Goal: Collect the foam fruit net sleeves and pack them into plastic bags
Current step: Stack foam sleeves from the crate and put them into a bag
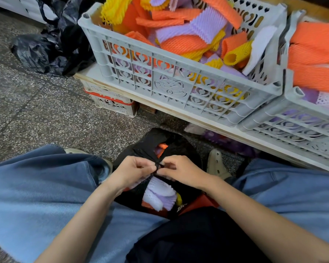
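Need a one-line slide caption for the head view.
Left hand and right hand pinch the handles of a black bag holding foam sleeves, before a grey crate of more.

The person wears loose, wide-legged jeans point(36, 196) of faded blue denim and a black top point(198, 240). On the feet are beige clogs point(217, 164) with round perforations. Both forearms are bare down to the left hand point(133, 171) and right hand point(180, 171).

Between legs point(36, 186) on floor point(46, 111), bag point(186, 149) holding sleeves point(160, 194), crates point(169, 82) on platform point(92, 72) behind
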Demonstrator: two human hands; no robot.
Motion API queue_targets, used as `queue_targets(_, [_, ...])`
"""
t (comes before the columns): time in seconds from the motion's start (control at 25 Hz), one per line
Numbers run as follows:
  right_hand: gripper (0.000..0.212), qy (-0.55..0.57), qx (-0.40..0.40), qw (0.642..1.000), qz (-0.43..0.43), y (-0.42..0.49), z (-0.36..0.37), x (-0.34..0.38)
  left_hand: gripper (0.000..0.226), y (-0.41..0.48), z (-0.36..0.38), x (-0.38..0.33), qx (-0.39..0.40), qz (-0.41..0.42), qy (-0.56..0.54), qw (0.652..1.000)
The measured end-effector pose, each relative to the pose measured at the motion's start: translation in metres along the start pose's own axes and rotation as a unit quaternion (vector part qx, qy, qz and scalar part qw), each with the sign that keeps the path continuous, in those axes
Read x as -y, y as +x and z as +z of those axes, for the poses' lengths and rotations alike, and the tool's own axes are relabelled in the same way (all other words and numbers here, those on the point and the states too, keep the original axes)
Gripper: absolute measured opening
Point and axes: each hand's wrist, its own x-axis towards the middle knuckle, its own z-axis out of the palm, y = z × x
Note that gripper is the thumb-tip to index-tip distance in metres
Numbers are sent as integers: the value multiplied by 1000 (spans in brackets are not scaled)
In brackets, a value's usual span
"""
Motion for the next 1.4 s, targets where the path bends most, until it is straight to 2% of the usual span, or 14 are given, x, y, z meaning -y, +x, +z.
queue_targets(0.08, [15,-19,-35,999,-4,0,-2,-3,18,1,-7,2,-21,0,-19,1000])
queue_targets(0.16, [13,-68,-67,995,-5,-2,-4,-6,16,6,-12,8,-77,26,20,996])
queue_targets(0.28, [14,-113,-94,989,-18,-10,-4,-11,17,17,-6,19,-149,113,233,954])
queue_targets(0.36, [10,-146,-90,984,-56,-16,-3,-15,16,27,2,24,-167,129,305,929])
queue_targets(0.52, [14,-208,-60,968,-131,-26,-1,-19,20,43,4,34,-184,63,297,935])
queue_targets(0.64, [12,-189,-45,969,-154,-31,1,-24,20,50,0,40,-195,20,296,935])
queue_targets(0.8, [7,-56,-56,990,-117,-30,7,-27,20,53,-4,41,-198,-17,259,945])
queue_targets(0.96, [8,100,-161,978,-85,-17,13,-21,16,54,-8,40,-173,-18,235,956])
queue_targets(1.04, [8,177,-168,969,-50,-10,12,-18,25,49,-3,36,-134,-33,166,976])
queue_targets(1.16, [16,277,-124,952,28,-3,8,-13,32,39,2,26,-104,-79,-15,991])
queue_targets(1.24, [20,228,-76,968,75,2,6,-18,29,35,1,18,-94,-119,-119,981])
queue_targets(1.32, [17,117,-15,986,114,4,3,-24,27,31,1,11,-91,-149,-160,971])
queue_targets(1.4, [14,72,30,989,129,4,0,-26,27,28,3,5,-78,-163,-187,966])
